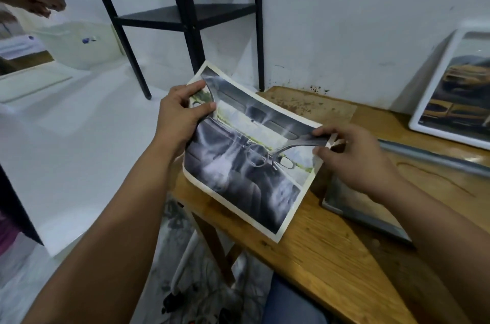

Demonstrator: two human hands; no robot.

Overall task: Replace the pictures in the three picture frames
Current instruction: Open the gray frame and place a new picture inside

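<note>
Print [246,156] of a car interior, white border, held in the air over the near-left corner of the counter [331,252], tilted, long axis running far-left to near-right. It's a thin sheet, very light, floppy: the surface waves and the near edge bows. Looks glossy, so probably slick and quick to take finger marks, and easy to crease. Best held by the white margin at two opposite spots, kept lightly taut, no one-handed hold in the middle.

My left hand [183,114] pinches the far-left edge, thumb on the printed face, fingers curled behind. My right hand [355,156] pinches the right edge between thumb and forefinger, the other fingers loosely bent. Both are closed on the paper, neither spread.

Just right of the print, partly under my right wrist, a grey frame [366,207] lies flat on the counter. I can't tell if it's face up or back up, or whether it's empty. My guess is the print belongs to this one, going in or coming out; can't say which.

Far right, a white frame [427,101] leans against the wall with a yellow-car picture inside. A grey bar [434,156] lies between the two frames; can't tell what it is.

Far left, black shelf legs [185,24] stand on the floor, and another person's hand [45,4] reaches in at the top left, well apart from me.
</note>
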